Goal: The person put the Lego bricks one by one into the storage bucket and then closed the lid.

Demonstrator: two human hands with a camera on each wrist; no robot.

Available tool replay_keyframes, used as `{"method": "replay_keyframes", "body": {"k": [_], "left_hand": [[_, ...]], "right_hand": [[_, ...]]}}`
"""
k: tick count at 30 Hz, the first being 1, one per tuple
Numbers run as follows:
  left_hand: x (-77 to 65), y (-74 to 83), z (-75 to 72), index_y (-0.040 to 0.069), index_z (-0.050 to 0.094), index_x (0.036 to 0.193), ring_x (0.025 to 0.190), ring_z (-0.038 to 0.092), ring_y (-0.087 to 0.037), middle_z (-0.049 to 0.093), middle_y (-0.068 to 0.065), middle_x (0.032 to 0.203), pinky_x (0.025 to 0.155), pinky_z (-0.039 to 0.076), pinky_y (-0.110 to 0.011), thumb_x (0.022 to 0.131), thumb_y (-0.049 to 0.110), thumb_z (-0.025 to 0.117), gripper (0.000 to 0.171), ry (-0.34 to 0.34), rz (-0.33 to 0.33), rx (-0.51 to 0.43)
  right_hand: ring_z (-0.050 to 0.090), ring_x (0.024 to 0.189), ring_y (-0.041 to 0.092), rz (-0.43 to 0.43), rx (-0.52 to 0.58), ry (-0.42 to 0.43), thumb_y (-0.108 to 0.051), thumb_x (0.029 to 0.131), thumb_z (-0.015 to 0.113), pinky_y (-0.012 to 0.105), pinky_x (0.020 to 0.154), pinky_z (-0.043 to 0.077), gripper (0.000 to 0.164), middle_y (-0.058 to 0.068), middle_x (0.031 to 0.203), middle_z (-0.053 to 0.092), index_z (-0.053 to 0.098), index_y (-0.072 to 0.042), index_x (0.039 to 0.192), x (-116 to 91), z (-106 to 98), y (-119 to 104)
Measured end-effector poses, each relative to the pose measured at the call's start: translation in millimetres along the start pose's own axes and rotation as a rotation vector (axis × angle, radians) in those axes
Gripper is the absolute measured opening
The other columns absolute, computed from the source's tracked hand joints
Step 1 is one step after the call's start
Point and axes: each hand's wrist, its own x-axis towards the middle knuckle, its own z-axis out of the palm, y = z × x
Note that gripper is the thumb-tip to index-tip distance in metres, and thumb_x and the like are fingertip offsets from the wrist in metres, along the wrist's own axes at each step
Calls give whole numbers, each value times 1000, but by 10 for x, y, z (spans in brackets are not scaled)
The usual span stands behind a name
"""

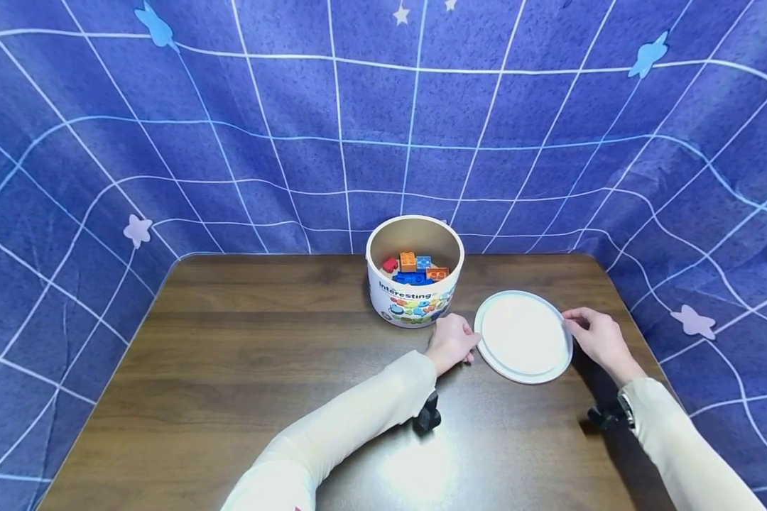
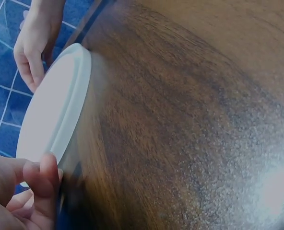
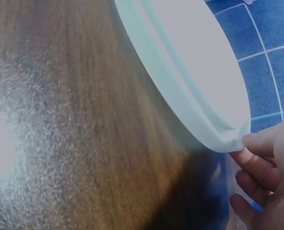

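A round white lid (image 1: 525, 336) with a pale raised rim is held flat between my two hands at the right of the table. My left hand (image 1: 452, 342) pinches its left edge, and in the left wrist view the thumb and fingers (image 2: 46, 175) meet at the rim. On the opposite edge, my right hand (image 1: 597, 341) grips the rim between thumb and fingers (image 3: 254, 165). Whether the lid touches the table or hovers just over it, I cannot tell. Just behind my left hand stands a white printed bucket (image 1: 412, 306), uncovered, with several toy building blocks (image 1: 409, 262) inside.
The brown wooden table (image 1: 249, 369) extends left and forward of my arms. A blue cloth (image 1: 371, 106) with white grid lines and stars hangs behind the table and along its sides. The bucket stands near the back edge.
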Motion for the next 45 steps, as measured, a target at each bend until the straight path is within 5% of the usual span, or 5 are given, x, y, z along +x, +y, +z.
{"method": "replay_keyframes", "body": {"k": [12,24,35,40,45], "left_hand": [[-83,-38,-43,3,74,86,39,55,-5,63,1,50,42,48,-18,96,7,71,11,-61,-56,-304],[-272,103,-369,4,73,97,45,62,-9,76,-8,73,44,51,-19,97,13,73,10,-66,67,-241],[-415,373,-923,4,74,98,56,71,-27,70,2,64,45,50,-21,96,14,73,11,-96,144,-223],[-457,455,-1146,3,74,99,62,72,-38,70,0,66,45,51,-22,97,14,72,12,-109,202,-227],[-470,521,-1379,4,73,101,53,70,-26,72,1,72,46,51,-22,97,15,72,11,-93,275,-165]], "right_hand": [[65,83,17,-9,11,7,-12,98,69,19,69,45,18,18,97,77,76,1,108,-27,-41,-64],[56,75,-7,-109,57,10,-8,97,71,11,64,43,18,19,94,77,76,4,108,-46,-295,-297],[59,76,-11,-159,121,31,-6,97,70,7,66,45,18,16,99,77,77,3,111,-74,-640,-689],[59,79,-12,-131,144,17,-11,99,70,7,67,45,21,-7,99,76,76,1,115,-34,-767,-851],[60,80,-11,-125,191,-5,-11,100,68,7,67,46,25,-28,96,68,73,4,121,33,-859,-1010]]}}
